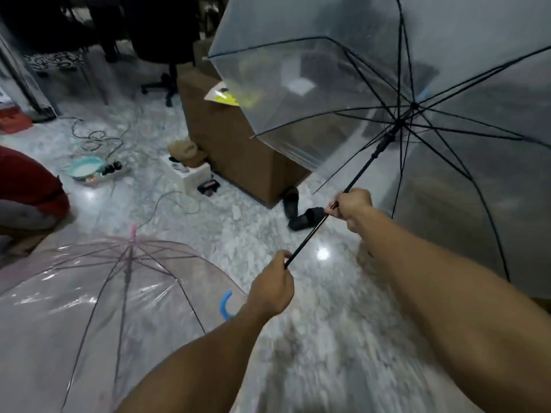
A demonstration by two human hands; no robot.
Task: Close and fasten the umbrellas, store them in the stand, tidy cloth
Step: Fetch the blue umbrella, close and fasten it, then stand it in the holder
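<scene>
A clear umbrella with black ribs [343, 84] is held open at the upper right, its black shaft [362, 171] slanting down toward me. My right hand [351, 208] grips the shaft midway. My left hand [272, 289] grips the shaft's lower end, and the handle is hidden in it. A second clear umbrella with pink ribs [98, 299] lies open on the floor at the lower left, pink tip up. A blue curved handle [225, 305] shows beside its rim. No stand or cloth can be made out.
A brown cardboard box [235, 144] stands behind the open umbrella, with black slippers [301, 214] at its corner. Cables, a power strip and a teal bowl [86, 166] lie on the marble floor. A person in red [26, 186] crouches at left. An office chair [167, 55] stands behind.
</scene>
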